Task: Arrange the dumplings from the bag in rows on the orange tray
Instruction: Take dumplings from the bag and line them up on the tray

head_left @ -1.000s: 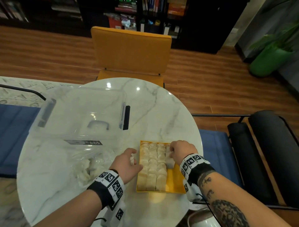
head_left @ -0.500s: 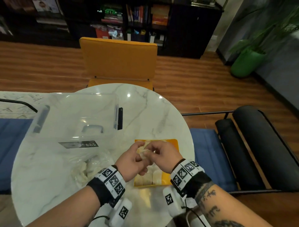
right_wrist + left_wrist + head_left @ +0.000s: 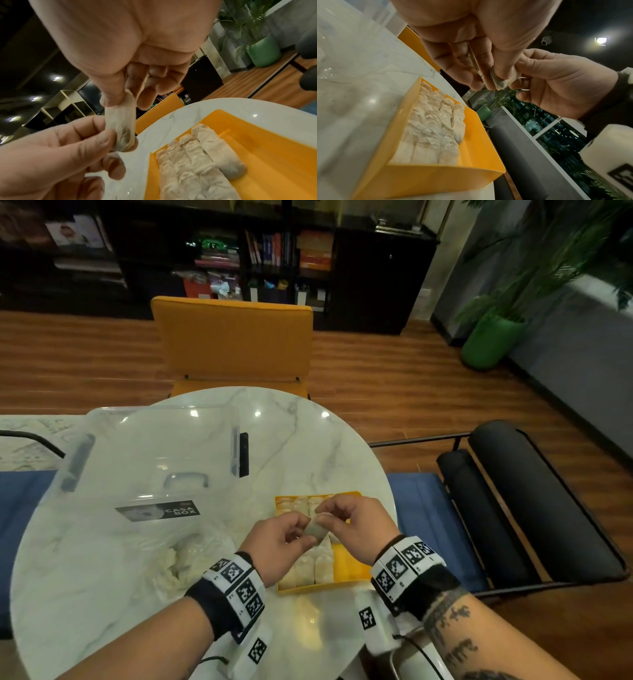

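Above the tray [image 3: 351,568], over its middle, both hands pinch one dumpling [image 3: 317,530] clear of the filled rows. The left hand [image 3: 277,546] grips the plump lower end between thumb and fingertips; the right hand [image 3: 356,525] nips the flat sealed edge at the top. In the right wrist view the dumpling [image 3: 121,129] hangs nearly upright between them, its long axis running from the right thumb down to the left fingers, so it stands crosswise to the way the laid ones lie flat on the tray.

Rows of dumplings [image 3: 435,129] fill the tray's left side, packed touching, from the far edge to the near edge. A fourth row is begun at the far end and stops partway. The free strip of orange floor runs along the tray's right edge and into its near right corner, below and slightly to the right of the held piece. The right hand is nearer that strip; the left would have to cross the full rows.

My judgement: the coming move needs the dumpling tipped from upright to lying, long axis parallel to its neighbours, then lowered against the end of the short row. It is likely soft and may stretch if both hands pull.

On the table [image 3: 102,577], left of the tray, the bag [image 3: 185,559] holds more dumplings, with a clear box [image 3: 147,460] beyond it.
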{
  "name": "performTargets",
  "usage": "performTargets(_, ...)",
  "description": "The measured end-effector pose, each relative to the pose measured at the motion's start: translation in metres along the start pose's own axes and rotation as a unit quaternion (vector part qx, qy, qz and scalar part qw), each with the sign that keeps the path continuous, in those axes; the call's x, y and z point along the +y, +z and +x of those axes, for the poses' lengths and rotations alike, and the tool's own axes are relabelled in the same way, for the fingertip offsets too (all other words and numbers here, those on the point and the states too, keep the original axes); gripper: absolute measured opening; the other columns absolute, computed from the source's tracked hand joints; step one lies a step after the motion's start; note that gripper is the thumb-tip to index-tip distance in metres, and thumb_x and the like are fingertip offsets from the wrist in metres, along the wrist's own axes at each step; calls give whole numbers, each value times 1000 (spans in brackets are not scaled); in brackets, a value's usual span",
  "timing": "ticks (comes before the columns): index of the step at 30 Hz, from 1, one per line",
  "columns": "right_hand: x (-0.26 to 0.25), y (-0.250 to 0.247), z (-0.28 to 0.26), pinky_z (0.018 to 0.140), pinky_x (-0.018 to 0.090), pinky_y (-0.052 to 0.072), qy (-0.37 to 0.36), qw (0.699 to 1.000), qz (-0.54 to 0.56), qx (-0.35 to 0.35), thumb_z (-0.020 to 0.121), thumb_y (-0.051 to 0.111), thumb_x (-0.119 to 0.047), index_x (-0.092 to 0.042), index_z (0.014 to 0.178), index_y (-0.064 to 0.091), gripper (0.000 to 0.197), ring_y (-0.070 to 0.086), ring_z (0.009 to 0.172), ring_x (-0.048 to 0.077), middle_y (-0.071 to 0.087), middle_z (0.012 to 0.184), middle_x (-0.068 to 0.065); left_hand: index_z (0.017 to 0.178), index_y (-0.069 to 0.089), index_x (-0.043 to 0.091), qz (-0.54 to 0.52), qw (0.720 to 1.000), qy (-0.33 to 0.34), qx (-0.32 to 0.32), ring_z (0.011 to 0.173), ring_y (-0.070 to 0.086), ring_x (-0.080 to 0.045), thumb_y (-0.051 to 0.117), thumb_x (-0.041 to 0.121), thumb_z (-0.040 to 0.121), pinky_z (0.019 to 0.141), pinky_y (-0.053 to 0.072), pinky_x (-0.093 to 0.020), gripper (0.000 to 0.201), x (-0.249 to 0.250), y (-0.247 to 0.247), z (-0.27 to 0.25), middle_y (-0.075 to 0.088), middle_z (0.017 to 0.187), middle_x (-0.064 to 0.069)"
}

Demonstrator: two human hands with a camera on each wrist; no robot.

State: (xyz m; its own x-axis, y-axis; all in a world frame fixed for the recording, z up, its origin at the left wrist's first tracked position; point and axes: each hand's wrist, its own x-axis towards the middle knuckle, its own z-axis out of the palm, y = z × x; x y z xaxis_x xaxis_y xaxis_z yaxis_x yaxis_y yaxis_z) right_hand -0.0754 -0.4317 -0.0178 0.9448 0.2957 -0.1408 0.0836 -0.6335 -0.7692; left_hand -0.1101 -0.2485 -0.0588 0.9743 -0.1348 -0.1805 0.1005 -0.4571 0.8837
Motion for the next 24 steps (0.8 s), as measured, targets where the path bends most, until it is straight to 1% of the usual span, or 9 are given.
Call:
performTargets(4,7,-2,-4,81,14,49,11,999,-48,-19,92,68,-29,-28,100,73,10,64,91,0,69,91,-17,86,66,38,2,1000,-17,-7,79,67,5,75,29,84,79,53,-19,13,-5,4,1,74,81,17)
performTargets(6,11,-8,-2,74,13,49,37,997,-73,-7,91,68,-30,-29,97,72,8,65,88,3,70,89,-15,88,66,39,16,999,-31,2,81,67,4,73,33,84,79,52,-17,11,-12,4,1,73,85,14)
performTargets(9,22,-22,5,65,14,44,77,990,-122,6,91,67,-32,-29,96,70,7,64,87,9,71,90,-11,98,63,38,71,996,-47,31,84,63,2,65,33,91,79,47,-15,9,-26,2,3,68,97,17)
performTargets(13,40,-29,15,70,24,49,112,971,-208,-44,91,66,-37,-31,96,68,8,63,86,12,70,93,-9,121,60,29,147,985,-87,31,96,62,-11,59,35,94,91,49,-26,28,-48,0,8,60,123,8)
performTargets(16,52,-19,23,79,31,55,120,947,-276,-112,91,62,-33,-33,97,66,7,64,89,19,68,95,-6,134,51,29,182,978,-101,7,100,62,-17,61,37,92,95,47,-29,43,-58,-1,10,52,134,2)
performTargets(18,58,-10,27,81,31,52,117,929,-314,-156,91,60,-32,-34,98,64,8,61,93,23,66,96,-6,141,43,32,194,974,-113,-13,105,62,-18,62,38,91,98,46,-31,54,-59,0,11,49,139,1)
performTargets(20,63,0,32,80,31,44,97,912,-350,-192,93,58,-32,-33,100,63,10,55,95,24,64,97,-5,145,38,35,201,971,-128,-26,108,62,-19,62,38,90,99,47,-32,60,-61,1,12,51,140,1)
performTargets(22,63,6,34,80,31,35,87,900,-371,-209,96,54,-27,-29,104,63,13,47,90,22,62,94,-5,146,35,37,200,970,-134,-34,107,64,-17,62,37,90,97,48,-31,62,-60,1,12,58,136,3)
performTargets(24,64,11,41,84,31,33,85,894,-386,-212,95,54,-24,-27,103,64,13,45,87,20,65,98,-4,146,34,38,194,971,-135,-37,106,65,-16,61,37,91,96,49,-30,62,-61,1,12,61,133,4)
